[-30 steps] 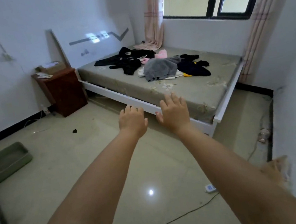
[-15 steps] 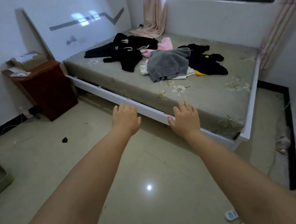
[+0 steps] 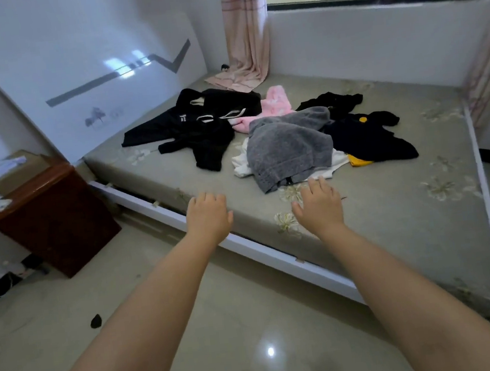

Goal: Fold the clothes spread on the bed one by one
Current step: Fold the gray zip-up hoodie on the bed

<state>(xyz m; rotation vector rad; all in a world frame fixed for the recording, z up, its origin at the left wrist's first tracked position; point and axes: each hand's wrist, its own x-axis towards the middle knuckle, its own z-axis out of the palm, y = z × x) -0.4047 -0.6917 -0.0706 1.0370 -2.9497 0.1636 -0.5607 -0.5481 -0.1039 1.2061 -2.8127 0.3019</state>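
Over the last second the person has closed in on the bed (image 3: 393, 230): a second ago both hands hung over open floor well short of the frame, and now they reach past its near edge, over the mattress. The left hand (image 3: 208, 219) hovers over the near edge, fingers loosely bent and holding nothing. The right hand (image 3: 320, 207) is released too, its fingers spread and pointing at the grey garment (image 3: 289, 147), with the fingertips just short of that garment's near hem. No cloth has shifted between frames, so folding has not begun; the approach is nearly done, and the grey garment looks like the first pick.

Taking the grey garment as the landmark, the clothes lie in one loose heap in the middle of the bed, and I count about six:
- one grey garment, on top and nearest the hands;
- one white piece (image 3: 242, 167) under it, showing at its near left and right edges;
- one pink fleecy piece (image 3: 274, 105) touching its far side;
- one black hooded top with white drawstrings (image 3: 201, 123) to its left, though this spread of black could be two garments overlapping;
- one black piece (image 3: 333, 102) behind it to the right;
- one black garment with yellow trim (image 3: 375, 138) touching its right side.

Two hands, both empty.
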